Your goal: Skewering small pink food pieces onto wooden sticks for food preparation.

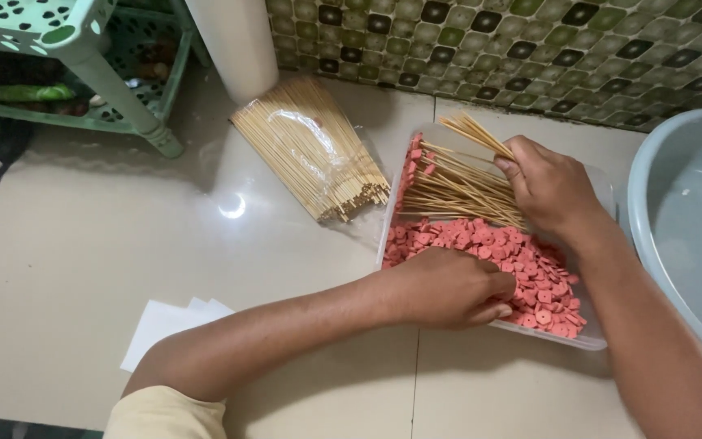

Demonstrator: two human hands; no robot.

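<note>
We see the right hand closed around a small bunch of bamboo skewers; their long axis runs diagonally, free ends pointing up and away to the left of the hand, toward the tiled wall. Just below and left of that hand, more loose skewers lie fanned across the clear plastic tray, running roughly left to right with a slight downward slant toward the right hand.

The left hand rests curled at the near edge of the tray, fingertips pressed into the heap of small pink round slices; we cannot tell whether it pinches one of them. The slices fill the tray between the two hands and along its left side.

Further left of both hands a bagged bundle of skewers lies on the pale floor, long axis diagonal. Right of the right hand sits a grey-blue basin. White paper lies under the left forearm, and a green plastic rack stands well away to the left.
</note>
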